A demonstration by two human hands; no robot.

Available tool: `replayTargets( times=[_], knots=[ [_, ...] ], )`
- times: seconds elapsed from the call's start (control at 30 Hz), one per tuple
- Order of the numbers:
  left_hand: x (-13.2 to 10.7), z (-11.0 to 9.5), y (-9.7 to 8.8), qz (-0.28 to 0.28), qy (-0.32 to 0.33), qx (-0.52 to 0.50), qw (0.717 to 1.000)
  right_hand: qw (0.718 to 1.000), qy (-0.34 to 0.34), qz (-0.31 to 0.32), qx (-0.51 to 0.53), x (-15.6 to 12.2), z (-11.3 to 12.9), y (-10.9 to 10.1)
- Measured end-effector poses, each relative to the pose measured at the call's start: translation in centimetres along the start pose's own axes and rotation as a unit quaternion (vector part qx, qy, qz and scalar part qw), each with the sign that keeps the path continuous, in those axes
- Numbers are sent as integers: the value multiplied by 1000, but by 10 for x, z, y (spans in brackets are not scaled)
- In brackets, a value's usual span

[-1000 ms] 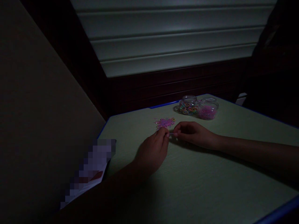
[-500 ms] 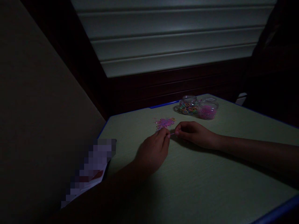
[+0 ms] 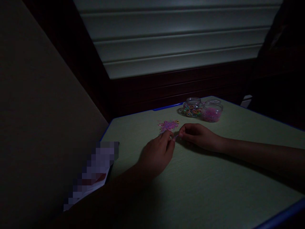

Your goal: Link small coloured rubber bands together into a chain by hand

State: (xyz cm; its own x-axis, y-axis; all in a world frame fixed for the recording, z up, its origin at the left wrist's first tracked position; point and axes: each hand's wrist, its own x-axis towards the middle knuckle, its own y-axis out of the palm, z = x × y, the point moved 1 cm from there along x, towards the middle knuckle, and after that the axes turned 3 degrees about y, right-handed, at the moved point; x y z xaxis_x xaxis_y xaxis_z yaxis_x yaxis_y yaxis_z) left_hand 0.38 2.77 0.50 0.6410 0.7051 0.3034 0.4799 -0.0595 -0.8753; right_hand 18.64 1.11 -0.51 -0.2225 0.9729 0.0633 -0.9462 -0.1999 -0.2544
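The room is dim. My left hand [image 3: 156,156] and my right hand [image 3: 199,136] rest on a pale green table [image 3: 205,178], fingertips almost touching. Between them they pinch a small pale rubber band [image 3: 175,136], each hand closed on one end. Just beyond the fingertips lies a little pile of pink bands [image 3: 168,125]. Farther back stand two small glass jars: one [image 3: 192,107] with mixed-colour bands, the other [image 3: 212,110] with pink ones.
A beige wall panel [image 3: 35,111] rises along the left. A paper sheet [image 3: 95,171] lies at the table's left edge. A white slatted blind [image 3: 176,38] and dark wood panelling stand behind the table, whose rim is blue.
The two hands have drawn slightly closer together, so the band between them looks shorter. Nothing else has moved.
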Motion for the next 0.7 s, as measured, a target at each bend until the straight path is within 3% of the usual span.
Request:
replayTargets(
  times=[0.7],
  knots=[
    [0,2,2,-1,7,7,1000,1000,0,7,23,0,1,0]
  ],
)
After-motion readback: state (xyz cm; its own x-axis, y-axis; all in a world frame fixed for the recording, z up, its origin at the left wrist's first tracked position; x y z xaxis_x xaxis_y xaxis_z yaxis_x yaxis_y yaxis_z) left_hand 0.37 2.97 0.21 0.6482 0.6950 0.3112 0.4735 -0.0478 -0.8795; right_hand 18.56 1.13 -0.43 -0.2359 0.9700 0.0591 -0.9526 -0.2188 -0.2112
